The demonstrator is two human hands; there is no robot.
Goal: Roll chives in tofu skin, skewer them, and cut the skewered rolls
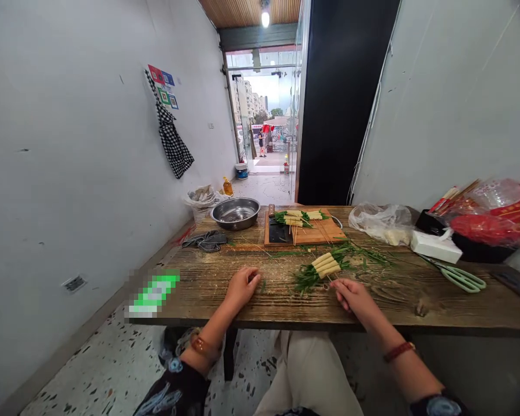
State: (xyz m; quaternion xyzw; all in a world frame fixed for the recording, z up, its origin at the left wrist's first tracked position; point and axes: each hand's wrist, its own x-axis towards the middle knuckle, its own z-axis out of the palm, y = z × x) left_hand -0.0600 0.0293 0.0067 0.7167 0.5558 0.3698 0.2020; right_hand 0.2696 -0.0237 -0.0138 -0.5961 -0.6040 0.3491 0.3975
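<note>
My right hand (353, 296) is closed at the near end of a skewer of rolls (327, 266), pinching its thin sticks. Several pale yellow rolls, which look like tofu skin, lie side by side on it, with green leafy stalks poking out at both ends. The skewer rests low over the wooden table. To the left of it, my left hand (244, 284) lies on the table with its fingers curled in and nothing visible in them. Farther back, similar finished skewers (294, 218) lie on a cutting board (316, 236).
Loose green stalks (372, 254) are scattered behind the skewer. A steel basin (236, 214) and a grey cloth (205, 241) are at the back left. On the right are green-handled scissors (457, 276), a tissue pack (435, 245), a plastic bag (379, 219) and a dark knife blade (515, 286).
</note>
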